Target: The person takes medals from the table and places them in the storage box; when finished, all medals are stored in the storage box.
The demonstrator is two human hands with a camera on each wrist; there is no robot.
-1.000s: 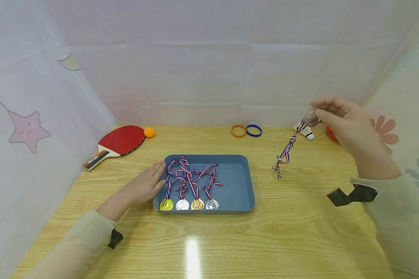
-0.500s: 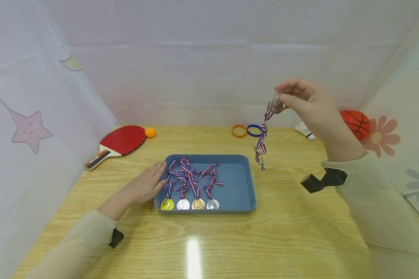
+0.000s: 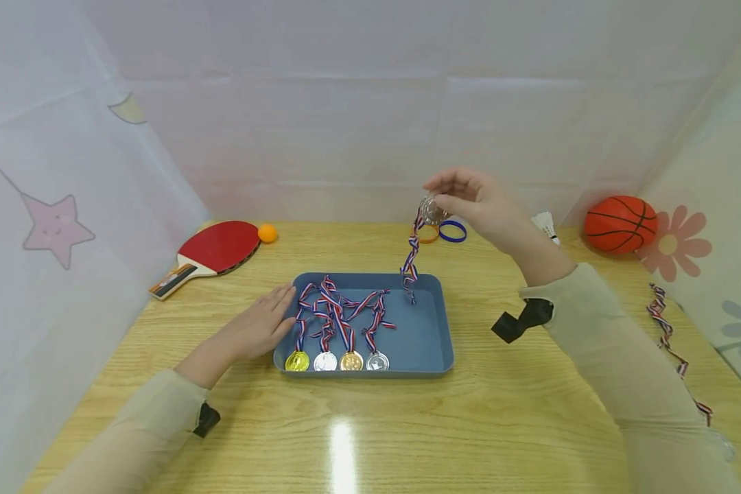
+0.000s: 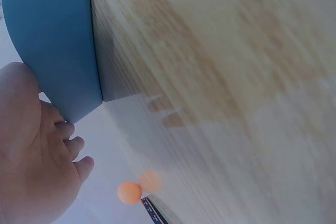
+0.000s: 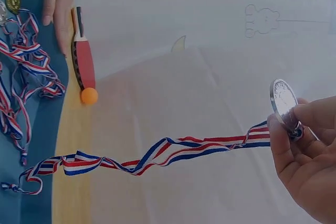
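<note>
Between thumb and fingers, my right hand (image 3: pixel 478 206) pinches a silver-coloured medal (image 3: pixel 433 210), whose striped ribbon (image 5: pixel 205 148) dangles over the back right of a blue-grey tray (image 3: pixel 416 343). Straight fingers of my left hand (image 3: pixel 256 329) rest against the tray's left side. Inside the tray, side by side along the front, lie a gold medal (image 3: pixel 297 361), a silver medal (image 3: pixel 325 361), a bronze-toned medal (image 3: pixel 351 361) and another silver medal (image 3: pixel 377 361). Their red, white and blue ribbons tangle toward the back. The tray's right part shows bare floor.
At the back left are a red table tennis bat (image 3: pixel 222 247) and an orange ball (image 3: pixel 267 232). An orange wristband (image 3: pixel 429 234) and a blue one stand behind the tray. A shuttlecock (image 3: pixel 546 225), a small basketball (image 3: pixel 621 224) and another striped ribbon (image 3: pixel 663 326) lie to the right.
My right hand has carried the medal leftward from near the shuttlecock to above the tray's back right, rising and then lowering a little. The left hand stays at the tray.
</note>
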